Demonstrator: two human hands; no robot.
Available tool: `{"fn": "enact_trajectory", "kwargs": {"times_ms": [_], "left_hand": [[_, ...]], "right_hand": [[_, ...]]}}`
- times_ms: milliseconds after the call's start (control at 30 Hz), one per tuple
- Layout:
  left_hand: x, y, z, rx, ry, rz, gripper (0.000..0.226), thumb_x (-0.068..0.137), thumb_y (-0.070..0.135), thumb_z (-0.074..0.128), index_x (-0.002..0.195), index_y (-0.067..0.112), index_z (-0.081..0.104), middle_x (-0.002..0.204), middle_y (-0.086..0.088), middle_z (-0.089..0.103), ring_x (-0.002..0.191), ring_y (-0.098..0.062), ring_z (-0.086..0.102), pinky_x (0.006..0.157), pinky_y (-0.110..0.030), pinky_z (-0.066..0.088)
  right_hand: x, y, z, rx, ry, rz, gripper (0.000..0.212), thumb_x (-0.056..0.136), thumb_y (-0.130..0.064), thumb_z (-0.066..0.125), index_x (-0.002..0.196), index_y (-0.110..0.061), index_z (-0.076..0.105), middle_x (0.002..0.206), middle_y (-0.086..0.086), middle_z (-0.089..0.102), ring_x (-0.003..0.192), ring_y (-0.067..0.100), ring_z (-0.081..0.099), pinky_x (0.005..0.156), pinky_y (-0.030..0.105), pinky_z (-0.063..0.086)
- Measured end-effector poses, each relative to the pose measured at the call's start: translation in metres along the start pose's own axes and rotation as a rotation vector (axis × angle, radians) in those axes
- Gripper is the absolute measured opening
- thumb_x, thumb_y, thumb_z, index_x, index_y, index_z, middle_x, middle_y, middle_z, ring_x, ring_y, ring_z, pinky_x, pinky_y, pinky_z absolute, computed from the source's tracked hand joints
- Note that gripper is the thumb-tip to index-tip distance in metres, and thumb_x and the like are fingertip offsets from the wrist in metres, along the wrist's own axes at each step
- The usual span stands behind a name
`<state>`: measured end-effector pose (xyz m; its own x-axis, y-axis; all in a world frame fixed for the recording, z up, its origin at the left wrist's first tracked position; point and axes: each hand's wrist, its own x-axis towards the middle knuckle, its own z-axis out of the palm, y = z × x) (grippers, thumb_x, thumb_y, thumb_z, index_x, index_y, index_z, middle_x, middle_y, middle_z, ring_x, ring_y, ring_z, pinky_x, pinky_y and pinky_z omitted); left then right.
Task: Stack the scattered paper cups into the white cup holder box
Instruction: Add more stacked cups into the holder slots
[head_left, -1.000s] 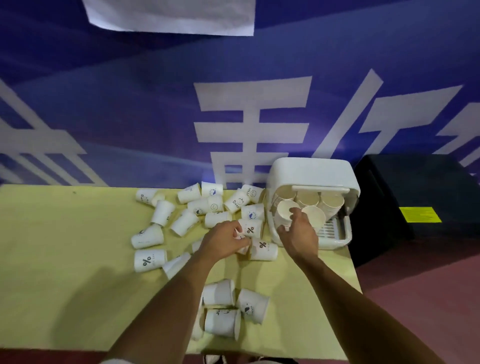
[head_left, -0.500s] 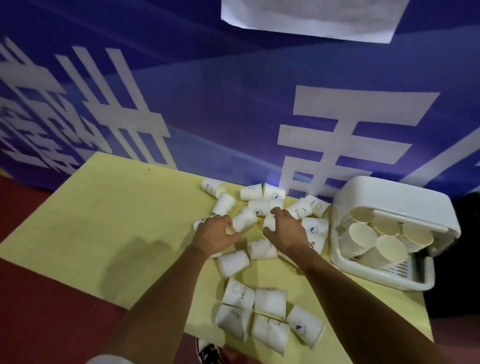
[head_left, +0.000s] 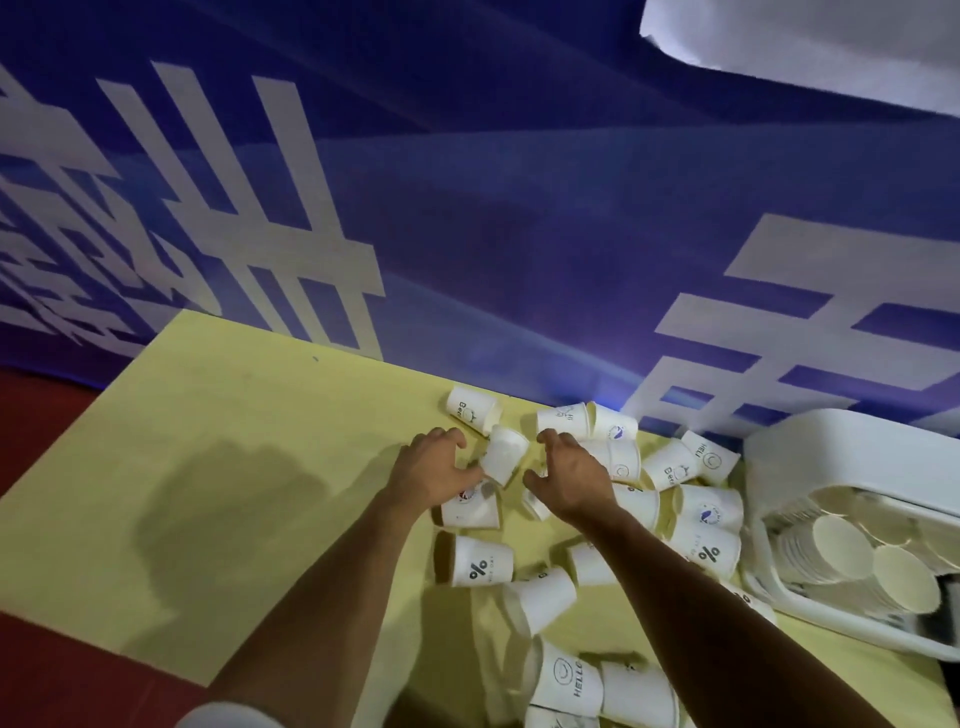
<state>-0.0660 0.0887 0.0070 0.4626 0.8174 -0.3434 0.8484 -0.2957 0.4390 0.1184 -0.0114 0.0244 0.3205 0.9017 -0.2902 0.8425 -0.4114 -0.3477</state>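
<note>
grab of one tipped cup (head_left: 503, 457)
left hand (head_left: 434, 467) thumb on it, grip unclear; right hand (head_left: 569, 478) loose, empty (seemingly). holder box (head_left: 831, 452) at 3 o'clock. risk: pinched cup crushes or skids into neighbours (head_left: 613, 460).

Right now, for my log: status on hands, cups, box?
Left hand at a tipped cup, grip unclear. Right hand open, empty. Cups scattered on table; holder box holds stacks. No obstruction seen.
</note>
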Motion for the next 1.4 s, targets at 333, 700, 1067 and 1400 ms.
{"fn": "enact_trajectory", "kwargs": {"times_ms": [333, 700, 1067, 1400], "left_hand": [[0.077, -0.009, 0.007, -0.014, -0.022, 0.047, 0.049, 0.081, 0.046, 0.067, 0.123, 0.023, 0.057, 0.131, 0.000, 0.052, 0.118, -0.026, 0.049, 0.100, -0.038, 0.043], [0.135, -0.010, 0.019, 0.157, -0.006, 0.181, 0.080, 0.078, 0.010, 0.065, 0.150, 0.027, 0.034, 0.156, 0.003, 0.032, 0.141, -0.026, 0.028, 0.108, -0.042, 0.033], [0.125, -0.025, 0.038, 0.248, -0.015, 0.144, 0.071, 0.076, 0.025, 0.073, 0.140, 0.029, 0.042, 0.135, -0.002, 0.045, 0.124, -0.027, 0.036, 0.096, -0.038, 0.034], [0.087, -0.026, 0.006, 0.106, 0.070, 0.035, 0.065, 0.075, 0.043, 0.071, 0.133, 0.026, 0.047, 0.127, -0.004, 0.049, 0.121, -0.028, 0.039, 0.095, -0.039, 0.035]], "right_hand": [[0.057, -0.010, 0.029, -0.063, -0.066, 0.015, 0.056, 0.092, -0.039, 0.060, 0.139, -0.014, 0.041, 0.132, 0.012, 0.053, 0.113, 0.034, 0.058, 0.084, 0.041, 0.051], [0.090, -0.010, 0.054, -0.043, -0.074, 0.087, 0.062, 0.094, -0.053, 0.057, 0.138, -0.011, 0.042, 0.131, 0.013, 0.051, 0.114, 0.035, 0.057, 0.084, 0.041, 0.048], [0.084, -0.015, 0.081, 0.189, -0.014, 0.109, 0.063, 0.091, -0.043, 0.067, 0.134, -0.005, 0.042, 0.131, 0.018, 0.045, 0.105, 0.036, 0.058, 0.080, 0.043, 0.055], [0.060, -0.026, 0.050, 0.254, 0.125, 0.027, 0.068, 0.083, -0.030, 0.077, 0.136, -0.005, 0.043, 0.130, 0.017, 0.045, 0.105, 0.037, 0.056, 0.087, 0.044, 0.050]]}}
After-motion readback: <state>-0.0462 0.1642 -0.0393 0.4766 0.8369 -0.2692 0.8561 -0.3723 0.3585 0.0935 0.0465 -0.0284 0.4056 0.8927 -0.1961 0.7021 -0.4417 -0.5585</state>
